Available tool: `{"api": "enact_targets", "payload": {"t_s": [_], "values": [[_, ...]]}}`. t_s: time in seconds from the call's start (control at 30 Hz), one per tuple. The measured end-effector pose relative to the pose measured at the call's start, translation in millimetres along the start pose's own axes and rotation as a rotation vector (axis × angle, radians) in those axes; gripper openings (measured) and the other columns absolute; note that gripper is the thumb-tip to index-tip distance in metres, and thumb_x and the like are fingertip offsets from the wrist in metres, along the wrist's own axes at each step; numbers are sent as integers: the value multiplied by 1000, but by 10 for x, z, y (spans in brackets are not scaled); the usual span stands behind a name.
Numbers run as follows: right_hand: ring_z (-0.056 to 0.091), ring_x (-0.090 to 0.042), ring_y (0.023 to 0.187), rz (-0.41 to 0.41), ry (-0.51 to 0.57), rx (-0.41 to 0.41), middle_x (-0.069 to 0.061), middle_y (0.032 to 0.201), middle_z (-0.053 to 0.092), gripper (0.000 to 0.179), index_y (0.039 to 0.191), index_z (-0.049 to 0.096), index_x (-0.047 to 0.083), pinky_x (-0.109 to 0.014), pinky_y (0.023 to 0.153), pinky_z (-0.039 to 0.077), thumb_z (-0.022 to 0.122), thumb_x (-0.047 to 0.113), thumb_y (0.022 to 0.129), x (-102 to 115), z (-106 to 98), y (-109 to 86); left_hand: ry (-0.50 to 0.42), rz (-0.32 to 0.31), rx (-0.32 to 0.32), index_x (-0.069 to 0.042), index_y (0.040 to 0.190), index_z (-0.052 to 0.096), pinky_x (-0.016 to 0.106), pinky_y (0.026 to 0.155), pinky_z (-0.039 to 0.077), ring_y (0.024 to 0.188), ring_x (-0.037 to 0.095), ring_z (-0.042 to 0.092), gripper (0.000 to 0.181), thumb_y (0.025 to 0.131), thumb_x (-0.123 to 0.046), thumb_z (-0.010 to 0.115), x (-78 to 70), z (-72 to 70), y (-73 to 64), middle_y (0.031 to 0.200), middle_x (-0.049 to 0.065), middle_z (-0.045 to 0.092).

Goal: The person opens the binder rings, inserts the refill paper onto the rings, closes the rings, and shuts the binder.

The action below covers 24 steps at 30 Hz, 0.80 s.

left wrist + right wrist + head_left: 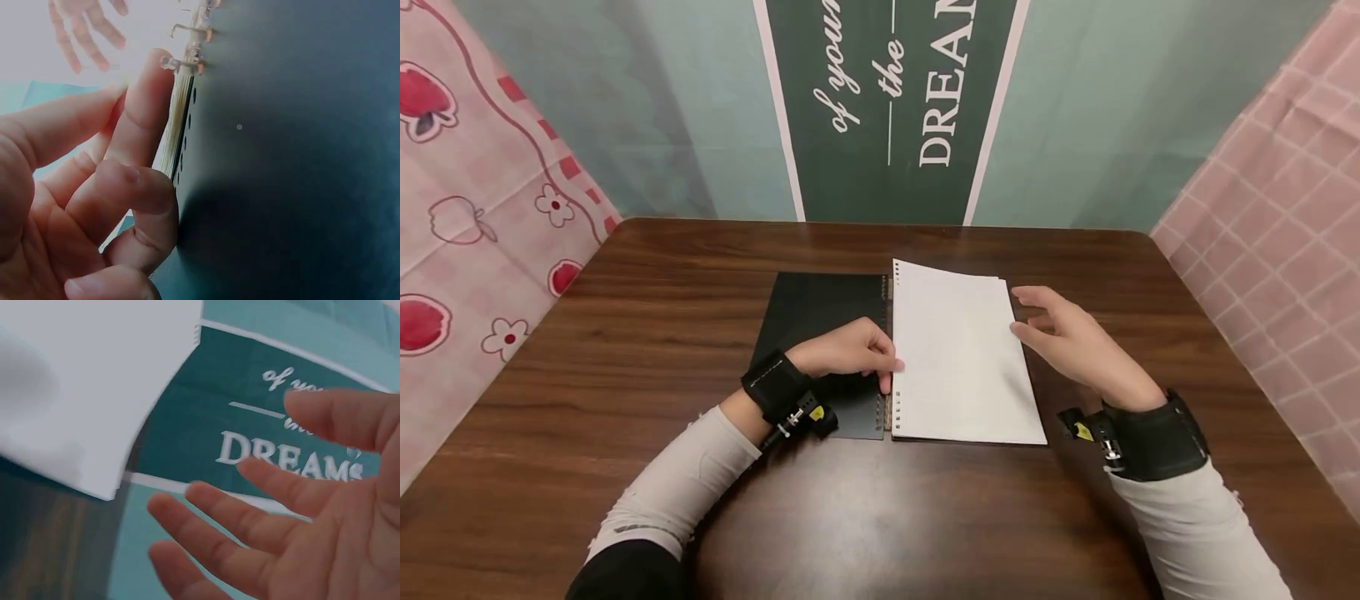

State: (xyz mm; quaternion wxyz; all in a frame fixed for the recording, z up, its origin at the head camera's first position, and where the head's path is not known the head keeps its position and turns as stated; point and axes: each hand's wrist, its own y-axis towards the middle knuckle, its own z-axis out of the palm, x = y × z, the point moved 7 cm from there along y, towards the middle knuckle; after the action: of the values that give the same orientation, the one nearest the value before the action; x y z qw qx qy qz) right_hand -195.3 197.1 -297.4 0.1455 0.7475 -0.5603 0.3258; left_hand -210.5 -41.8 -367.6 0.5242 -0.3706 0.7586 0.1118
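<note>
A loose-leaf binder lies spread on the table, its black cover point(823, 312) to the left and a stack of white punched paper point(958, 358) to the right. My left hand point(853, 348) is at the spine, thumb and index finger pinching the punched left edge of the paper. In the left wrist view, binder rings point(184, 65) show right at the index fingertip, and the other fingers curl against the cover. Just off the paper's right edge hovers my right hand point(1067, 337), fingers spread and nothing in them. The right wrist view shows its palm point(331, 544) beside the paper's corner.
The dark wooden table point(647, 333) extends around the binder. Behind it hangs a green cloth point(880, 192) with white lettering. A fruit-patterned cloth point(475, 208) borders the left side, and a pink checked one point(1285, 225) the right.
</note>
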Motion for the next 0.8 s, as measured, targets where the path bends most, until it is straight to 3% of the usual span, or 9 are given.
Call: {"api": "enact_targets", "payload": {"t_s": [0.2, 0.33, 0.57, 0.8], "values": [[39, -42, 140, -95, -178, 58, -23, 152, 40, 57, 148, 39, 3, -60, 109, 36, 58, 26, 100, 293, 160, 48, -5, -7, 8, -5, 71, 71, 21, 57, 35, 58, 13, 46, 30, 97, -16, 63, 18, 2, 14, 65, 4, 71], [30, -43, 146, -118, -251, 108, -26, 156, 34, 64, 149, 38, 2, -60, 115, 28, 63, 27, 96, 339, 340, 75, -1, -7, 12, -4, 70, 71, 20, 56, 34, 56, 11, 45, 30, 97, -16, 63, 34, 2, 44, 64, 3, 71], [20, -56, 145, -22, -412, 229, -27, 162, 17, 89, 156, 30, 14, -74, 103, 30, 75, 44, 85, 254, 643, 100, 6, -23, 12, -4, 69, 71, 20, 54, 32, 53, 9, 44, 30, 96, -13, 63, 27, -5, 47, 62, 2, 70], [22, -67, 137, 20, -504, 302, -27, 162, 20, 96, 156, 29, 15, -78, 96, 34, 79, 46, 80, 207, 831, 98, 22, -38, -7, -4, 74, 74, 20, 53, 33, 52, 9, 45, 27, 96, -15, 63, 7, -16, 23, 61, 3, 70]]}}
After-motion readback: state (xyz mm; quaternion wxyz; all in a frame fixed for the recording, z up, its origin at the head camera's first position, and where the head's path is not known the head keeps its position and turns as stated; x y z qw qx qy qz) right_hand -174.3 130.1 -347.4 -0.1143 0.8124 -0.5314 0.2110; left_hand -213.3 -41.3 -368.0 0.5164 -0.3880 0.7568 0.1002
